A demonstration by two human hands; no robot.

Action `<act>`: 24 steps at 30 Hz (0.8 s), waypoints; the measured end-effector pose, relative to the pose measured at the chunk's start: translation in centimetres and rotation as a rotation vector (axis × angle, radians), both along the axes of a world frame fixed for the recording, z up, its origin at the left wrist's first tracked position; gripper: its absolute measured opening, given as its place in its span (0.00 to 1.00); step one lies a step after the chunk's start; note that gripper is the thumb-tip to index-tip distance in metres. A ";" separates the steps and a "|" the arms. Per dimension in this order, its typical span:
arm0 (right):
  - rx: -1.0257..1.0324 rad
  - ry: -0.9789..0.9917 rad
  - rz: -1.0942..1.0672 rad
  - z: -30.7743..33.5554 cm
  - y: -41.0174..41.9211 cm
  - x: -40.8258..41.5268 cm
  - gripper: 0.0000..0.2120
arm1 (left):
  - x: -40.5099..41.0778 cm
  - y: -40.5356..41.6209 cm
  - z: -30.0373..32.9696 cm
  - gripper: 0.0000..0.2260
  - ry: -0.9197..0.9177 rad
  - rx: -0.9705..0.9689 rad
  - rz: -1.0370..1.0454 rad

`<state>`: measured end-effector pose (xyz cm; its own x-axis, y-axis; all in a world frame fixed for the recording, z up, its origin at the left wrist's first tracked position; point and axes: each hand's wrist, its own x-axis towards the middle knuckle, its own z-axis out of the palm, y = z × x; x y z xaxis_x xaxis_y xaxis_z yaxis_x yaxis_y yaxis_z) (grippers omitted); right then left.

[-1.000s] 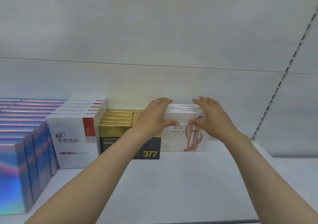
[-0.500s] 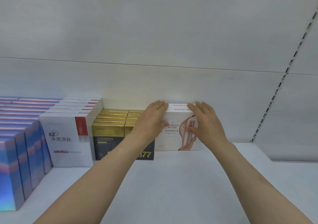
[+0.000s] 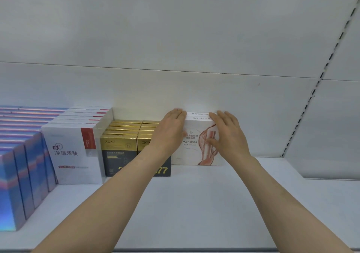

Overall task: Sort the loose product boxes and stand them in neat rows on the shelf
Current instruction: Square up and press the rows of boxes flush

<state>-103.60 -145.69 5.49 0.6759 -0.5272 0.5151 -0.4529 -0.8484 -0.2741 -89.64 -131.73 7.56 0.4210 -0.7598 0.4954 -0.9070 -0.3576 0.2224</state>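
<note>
Head view of my two hands at a white shelf (image 3: 194,204). My left hand (image 3: 169,132) lies with straight fingers against the left edge of the front MARUBI box (image 3: 196,145), fingertips reaching its top rim. My right hand (image 3: 228,134) lies flat on the right part of the same box face, fingers straight and spread, thumb pointing in towards the print. Both hands are flat and uncurled, set apart with the box face showing between them; neither wraps round the box.

The MARUBI box stands upright near the back wall (image 3: 175,89). A second box of the same kind stands directly behind it, only its printed top strip showing.

Just left of these stand the gold boxes (image 3: 118,151), two across and several deep, with gold tops and black lower fronts; my left forearm crosses the right-hand one. Their fronts sit nearer to me than the MARUBI front. Further left stands a row of white boxes (image 3: 72,153) with a red corner panel, packed front to back. At the far left stand the blue boxes (image 3: 21,180), iridescent, in rows running to the picture edge.

A slotted upright (image 3: 319,79) runs up the wall at right.
</note>
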 end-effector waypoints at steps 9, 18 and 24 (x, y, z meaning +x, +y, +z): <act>-0.025 0.056 -0.020 0.5 0.2 0.2 0.41 | -0.1 0.3 0.1 0.29 -0.017 0.001 0.010; -0.079 0.132 -0.043 1.1 0.7 0.0 0.42 | -0.1 0.6 0.3 0.35 -0.004 0.081 0.002; -0.085 0.180 -0.075 1.6 1.6 -0.2 0.42 | -0.5 1.6 1.0 0.35 0.009 0.105 -0.001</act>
<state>-103.78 -144.08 7.05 0.7216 -0.5392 0.4342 -0.5506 -0.8272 -0.1123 -90.10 -130.09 8.55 0.4247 -0.8076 0.4091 -0.9054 -0.3787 0.1922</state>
